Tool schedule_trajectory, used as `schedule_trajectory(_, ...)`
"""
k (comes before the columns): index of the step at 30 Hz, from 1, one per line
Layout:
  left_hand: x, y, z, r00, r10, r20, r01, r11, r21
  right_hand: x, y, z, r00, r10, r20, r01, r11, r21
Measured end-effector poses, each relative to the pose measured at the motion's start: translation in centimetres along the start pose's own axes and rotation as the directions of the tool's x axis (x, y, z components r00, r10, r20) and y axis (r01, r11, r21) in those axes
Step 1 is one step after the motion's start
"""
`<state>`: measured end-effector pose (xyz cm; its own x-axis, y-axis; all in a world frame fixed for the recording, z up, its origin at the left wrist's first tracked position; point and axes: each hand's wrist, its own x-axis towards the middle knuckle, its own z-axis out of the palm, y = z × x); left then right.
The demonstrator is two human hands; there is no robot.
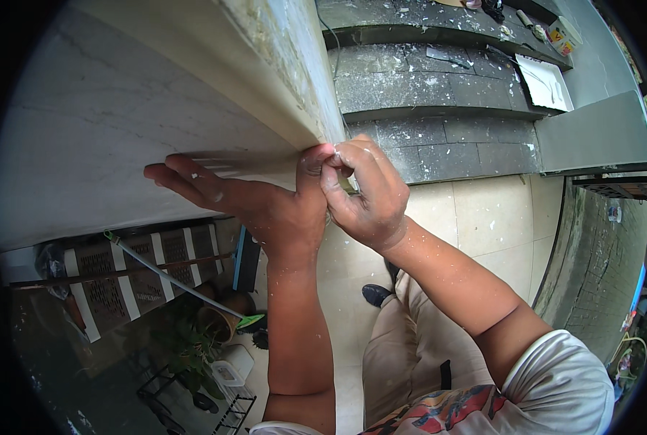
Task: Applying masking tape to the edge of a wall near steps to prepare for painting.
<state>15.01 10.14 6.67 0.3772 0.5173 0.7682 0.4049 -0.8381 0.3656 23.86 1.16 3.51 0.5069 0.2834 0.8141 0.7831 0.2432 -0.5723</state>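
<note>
Head view shows me both hands at the lower corner of a pale stone slab (pixel 120 123) with a thick edge. My left hand (pixel 244 199) lies flat against the slab face, fingers stretched out and together, thumb up at the corner. My right hand (pixel 363 192) is curled, its fingertips pinched on something small at that corner; what it is I cannot tell, because the fingers hide it. Behind the hands are dark stone steps (pixel 425 94) with white spots. Below, I see cream floor tiles (pixel 483 217) and a potted plant (pixel 215 322).
</note>
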Motion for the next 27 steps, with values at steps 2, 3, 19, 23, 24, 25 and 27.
schedule_trajectory(2, -0.1, 0.1, 0.0, 1.0, 0.007, -0.005, -0.007, 1.0, 0.003, 0.0, -0.2, -0.2, 1.0, 0.005, 0.016, -0.005, 1.0, 0.005)
schedule_trajectory(3, -0.1, 0.2, 0.1, 1.0, -0.017, -0.013, 0.017, 1.0, -0.013, 0.0, -0.3, -0.4, 0.999, 0.009, 0.035, -0.009, 1.0, 0.006)
schedule_trajectory(19, -0.2, -0.1, 0.9, 0.994, -0.085, -0.07, 0.075, 0.989, -0.125, 1.2, -2.4, -1.3, 0.931, 0.322, 0.173, -0.33, 0.944, 0.017)
schedule_trajectory(23, -0.7, 2.4, -2.0, 0.99, -0.139, 0.034, 0.141, 0.988, -0.063, 0.4, -2.4, -1.8, 0.822, 0.502, 0.269, -0.545, 0.831, 0.113)
schedule_trajectory(24, -0.9, 3.2, -2.8, 0.978, -0.173, 0.117, 0.181, 0.982, -0.062, -0.2, -1.5, -2.2, 0.799, 0.514, 0.312, -0.579, 0.797, 0.172)
schedule_trajectory(25, -0.7, 3.8, -3.9, 0.96, -0.203, 0.194, 0.216, 0.975, -0.046, -0.2, -1.5, -2.0, 0.814, 0.495, 0.303, -0.56, 0.806, 0.188)
schedule_trajectory(27, 0.2, 4.6, -5.4, 0.908, -0.257, 0.331, 0.334, 0.92, -0.204, 0.1, -2.0, -1.7, 0.704, 0.623, 0.342, -0.71, 0.607, 0.356)
